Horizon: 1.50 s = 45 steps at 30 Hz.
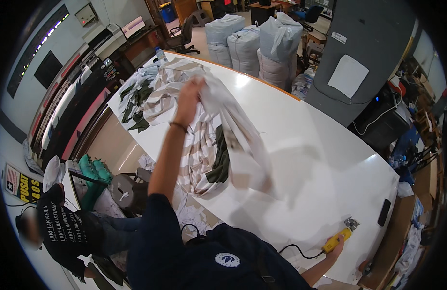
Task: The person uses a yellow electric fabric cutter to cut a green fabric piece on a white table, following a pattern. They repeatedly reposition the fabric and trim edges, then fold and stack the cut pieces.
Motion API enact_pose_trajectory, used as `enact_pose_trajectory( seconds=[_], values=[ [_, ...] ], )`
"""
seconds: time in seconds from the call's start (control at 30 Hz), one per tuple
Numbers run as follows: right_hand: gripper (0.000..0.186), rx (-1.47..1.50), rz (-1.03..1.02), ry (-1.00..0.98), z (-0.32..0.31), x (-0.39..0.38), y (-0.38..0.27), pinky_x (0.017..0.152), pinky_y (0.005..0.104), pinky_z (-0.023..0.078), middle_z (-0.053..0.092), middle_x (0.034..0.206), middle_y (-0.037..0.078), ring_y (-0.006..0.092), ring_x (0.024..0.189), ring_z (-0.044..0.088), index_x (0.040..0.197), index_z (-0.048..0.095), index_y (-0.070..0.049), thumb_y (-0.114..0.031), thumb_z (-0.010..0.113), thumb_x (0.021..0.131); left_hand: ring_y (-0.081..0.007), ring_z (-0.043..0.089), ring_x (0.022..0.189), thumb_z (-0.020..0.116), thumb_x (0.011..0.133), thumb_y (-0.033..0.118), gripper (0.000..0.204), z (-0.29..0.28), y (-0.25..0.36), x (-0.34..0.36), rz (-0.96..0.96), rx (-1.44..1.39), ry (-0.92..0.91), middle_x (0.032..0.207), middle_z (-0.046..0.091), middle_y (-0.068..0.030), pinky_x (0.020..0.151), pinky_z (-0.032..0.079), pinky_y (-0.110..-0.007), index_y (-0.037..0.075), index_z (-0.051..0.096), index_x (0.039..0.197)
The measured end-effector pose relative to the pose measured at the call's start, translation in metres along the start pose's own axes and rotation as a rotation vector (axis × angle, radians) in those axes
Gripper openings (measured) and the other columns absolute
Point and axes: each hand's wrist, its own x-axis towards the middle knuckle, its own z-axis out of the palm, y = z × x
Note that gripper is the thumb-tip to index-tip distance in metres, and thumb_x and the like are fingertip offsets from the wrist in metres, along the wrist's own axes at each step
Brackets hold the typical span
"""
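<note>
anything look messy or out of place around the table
Yes: loose white scraps lie strewn below the near-left edge of the white table, like stray litter; paper or cloth, I can't tell. The striped fabric is crumpled, but shows no clear damage.

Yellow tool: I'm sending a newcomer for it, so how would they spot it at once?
Find the big white table; toward its near right corner is the right hand. That hand grips the tool, which has a silvery head. Bright yellow, it stands apart from the black bar to its right.
</note>
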Motion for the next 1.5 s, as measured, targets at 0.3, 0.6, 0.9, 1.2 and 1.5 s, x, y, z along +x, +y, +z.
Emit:
enact_pose_trajectory(
  seconds=[0.3,0.6,0.9,1.2,1.5],
  values=[
    [0.037,-0.013,-0.027,-0.003,0.008,-0.012,-0.001,0.056,0.0349,0.053,0.06,0.076,0.01,0.0243,0.063,0.062,0.109,0.052,-0.008,-0.035,0.068,0.09,-0.0369,0.068,0.103,0.058,0.094,0.046,0.046,-0.175,0.027,0.259,0.251,1.039,0.486,0.106,0.072,-0.0188,0.089,0.05,-0.043,0.007,0.068,0.115],
    [0.034,-0.241,-0.078,0.049,0.028,-0.026,-0.012,0.055,0.0341,0.054,0.059,0.079,0.01,0.0238,0.063,0.064,0.108,0.052,-0.005,-0.031,0.068,0.093,-0.0218,0.068,0.103,0.053,0.097,0.006,0.024,-0.146,-0.188,0.123,0.25,0.977,-0.543,0.115,0.071,-0.0101,0.091,0.052,-0.035,0.003,0.069,0.114],
    [0.047,-0.634,-0.427,0.02,0.012,0.038,-0.043,0.065,0.0347,0.055,0.065,0.091,0.011,0.0234,0.078,0.066,0.118,0.061,0.004,-0.032,0.075,0.09,-0.0282,0.065,0.091,0.081,0.077,0.044,0.06,0.009,-0.189,-0.216,-0.136,0.953,-0.476,0.102,0.066,-0.0141,0.081,0.053,-0.041,0.007,0.067,0.121],
    [0.057,-1.326,-0.734,0.571,0.114,0.021,-0.055,0.087,0.042,0.055,0.069,0.112,0.019,0.0335,0.096,0.067,0.128,0.062,-0.001,-0.035,0.078,0.085,-0.0329,0.06,0.106,0.074,0.082,0.035,0.064,0.016,-0.212,-0.276,-0.081,1.285,-0.186,0.11,0.062,-0.0137,0.092,0.047,-0.047,0.003,0.052,0.133],
    [0.067,-0.915,-1.004,-0.677,0.281,-0.112,0.023,0.093,0.0396,0.053,0.061,0.131,0.012,0.0267,0.116,0.06,0.133,0.059,-0.008,-0.012,0.087,0.072,-0.0377,0.063,0.094,0.06,0.09,0.003,0.021,0.076,-0.16,-0.266,0.188,0.503,-0.515,0.105,0.063,-0.015,0.08,0.052,-0.043,0.005,0.061,0.11]
  ],
)
